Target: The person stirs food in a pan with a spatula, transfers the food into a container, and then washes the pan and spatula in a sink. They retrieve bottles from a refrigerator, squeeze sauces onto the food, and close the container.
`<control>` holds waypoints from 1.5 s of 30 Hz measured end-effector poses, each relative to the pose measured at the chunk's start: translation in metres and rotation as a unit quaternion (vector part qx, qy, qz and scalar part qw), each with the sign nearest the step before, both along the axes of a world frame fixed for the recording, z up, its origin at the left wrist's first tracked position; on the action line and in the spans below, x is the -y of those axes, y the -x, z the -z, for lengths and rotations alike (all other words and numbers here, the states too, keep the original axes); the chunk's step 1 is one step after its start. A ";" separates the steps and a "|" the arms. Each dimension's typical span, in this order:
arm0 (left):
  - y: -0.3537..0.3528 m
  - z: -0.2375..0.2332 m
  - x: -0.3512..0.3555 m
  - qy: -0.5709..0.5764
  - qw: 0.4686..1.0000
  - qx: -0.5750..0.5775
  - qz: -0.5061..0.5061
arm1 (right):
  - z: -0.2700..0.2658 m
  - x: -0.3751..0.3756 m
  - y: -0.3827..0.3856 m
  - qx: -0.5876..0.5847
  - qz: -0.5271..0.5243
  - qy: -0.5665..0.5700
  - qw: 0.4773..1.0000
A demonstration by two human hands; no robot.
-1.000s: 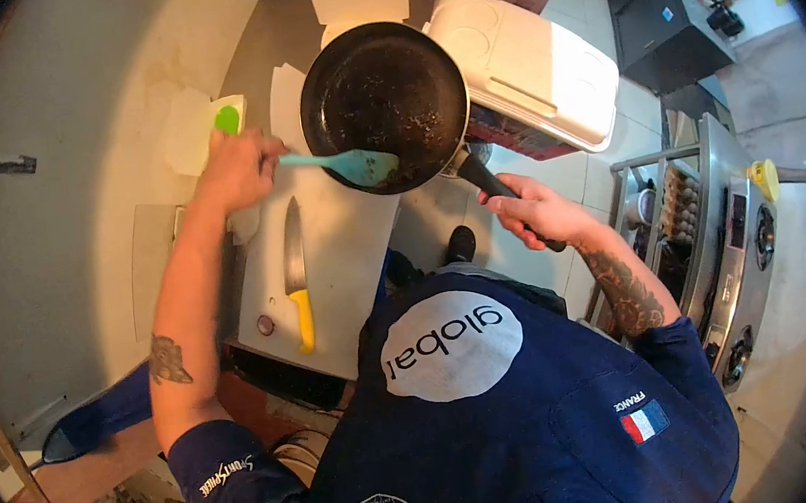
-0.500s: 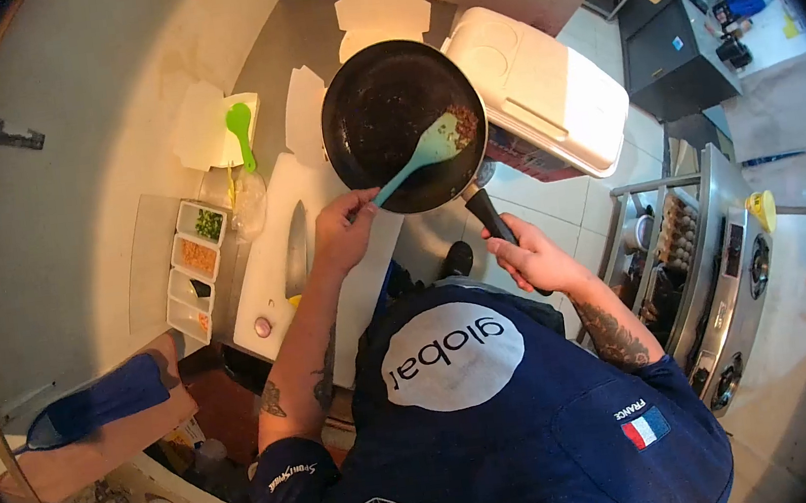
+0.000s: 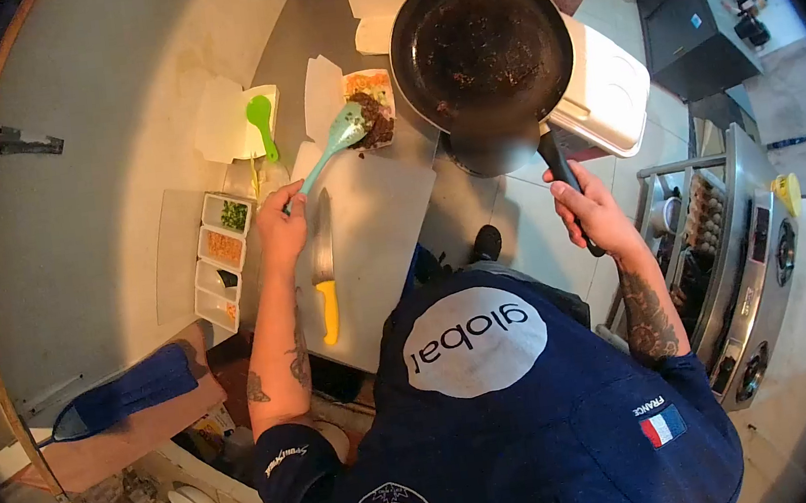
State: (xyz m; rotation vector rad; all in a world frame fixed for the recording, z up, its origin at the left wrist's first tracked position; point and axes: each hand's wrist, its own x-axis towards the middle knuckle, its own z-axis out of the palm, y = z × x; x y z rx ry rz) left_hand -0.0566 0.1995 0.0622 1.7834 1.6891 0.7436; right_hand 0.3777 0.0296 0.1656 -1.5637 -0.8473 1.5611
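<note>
My left hand (image 3: pixel 282 220) is closed on the handle of a turquoise spatula (image 3: pixel 342 134). The spatula's head rests against dark cooked ground meat (image 3: pixel 375 130) in an open white takeout box (image 3: pixel 388 84), beside an orange and pale filling. A black frying pan (image 3: pixel 481 49) is held out to the right, its dark handle wrapped by my right hand (image 3: pixel 584 203). Only scraps and smears of food cling to the pan. Below the box, a knife (image 3: pixel 327 295) with a yellow handle lies on a white cutting board (image 3: pixel 375 220).
A sectioned white tray (image 3: pixel 206 244) holds chopped greens and other toppings at the left. Behind it, a green spoon (image 3: pixel 258 117) lies in another open box (image 3: pixel 226 108). A white-lidded cooler (image 3: pixel 612 79) stands beyond the pan. To the right are a steel stove (image 3: pixel 747 302) and eggs (image 3: pixel 706 207).
The pan has moved up and right, uncovering the takeout box. My left hand has swung the spatula left, out of the pan and over to the box, with meat now at its head.
</note>
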 end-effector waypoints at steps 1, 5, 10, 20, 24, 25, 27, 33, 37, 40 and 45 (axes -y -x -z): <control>-0.004 0.005 -0.001 -0.026 0.999 -0.044 0.006 | 0.000 0.001 0.000 -0.002 0.006 -0.003 1.000; -0.026 0.014 -0.006 -0.188 0.948 -0.250 0.056 | 0.001 0.004 0.000 -0.005 0.015 -0.007 1.000; -0.035 -0.006 -0.013 -0.212 0.922 -0.307 0.099 | 0.003 0.008 0.001 -0.017 0.008 -0.002 1.000; -0.029 -0.042 -0.010 -0.215 0.955 -0.204 0.017 | 0.012 0.005 0.002 0.037 -0.020 -0.008 0.999; -0.056 -0.089 -0.031 -0.239 0.933 -0.237 0.124 | 0.011 -0.002 0.005 0.075 -0.056 0.004 0.996; -0.063 -0.101 -0.041 -0.241 0.917 -0.276 0.159 | 0.008 -0.005 0.004 0.064 -0.071 0.009 0.995; -0.068 -0.114 -0.060 -0.227 0.891 -0.322 0.224 | 0.001 -0.010 0.001 0.041 -0.098 0.019 0.994; -0.063 -0.077 -0.070 -0.103 0.899 -0.244 0.348 | 0.013 -0.013 -0.001 -0.048 -0.105 0.071 0.991; -0.077 -0.016 -0.016 0.060 0.954 -0.114 0.272 | 0.025 -0.008 0.020 -0.062 -0.064 0.087 0.992; -0.092 0.014 0.021 0.083 0.969 0.043 0.231 | 0.028 -0.004 0.032 -0.045 -0.060 0.073 0.994; -0.108 0.012 0.042 0.229 0.948 0.160 0.152 | 0.021 -0.008 0.033 -0.036 -0.072 0.071 0.994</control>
